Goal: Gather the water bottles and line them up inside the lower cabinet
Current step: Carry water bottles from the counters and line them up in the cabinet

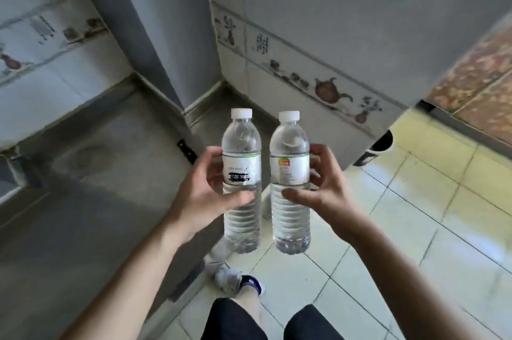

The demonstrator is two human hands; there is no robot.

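Note:
Two clear water bottles with white caps are held upright in front of me, side by side and a small gap apart. My left hand [206,190] grips the left bottle [241,146] around its white label. My right hand [322,190] grips the right bottle [289,223] at the label, which has a small orange mark. Both bottles look full and hang in the air above the floor. No cabinet opening is in view.
A grey stone counter [91,187] runs along my left, its edge beside my left forearm. Tiled walls with a teapot border [329,90] meet at a corner ahead. Pale floor tiles [415,215] spread to the right. A dark-and-white bin [379,148] stands by the wall. My foot [238,281] is below.

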